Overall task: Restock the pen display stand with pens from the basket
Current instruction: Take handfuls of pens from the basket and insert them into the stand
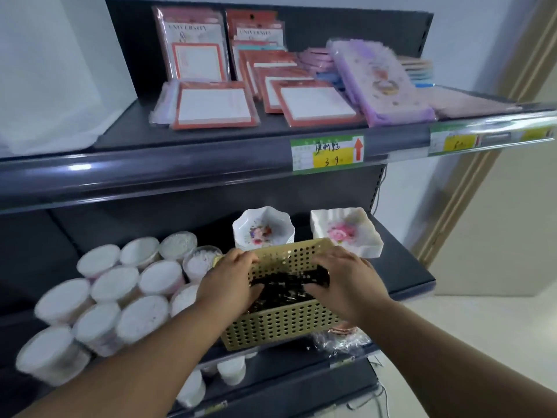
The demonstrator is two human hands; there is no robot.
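Note:
A tan perforated basket (280, 324) sits on the lower dark shelf, at its front. Inside lies a heap of black pens (286, 285) with small gold parts. My left hand (229, 285) reaches in from the left, fingers curled around one end of a bundle of pens. My right hand (343, 285) comes in from the right and grips the other end of the same bundle. The bundle sits a little above the heap. No pen display stand is in view.
Round white lidded tubs (120, 297) crowd the lower shelf left of the basket. Behind it stand two flowered white dishes (346, 233). Clear wrapped items (340, 339) lie under its right corner. The upper shelf (211, 164) carries red-framed notepads and a purple pouch (376, 82).

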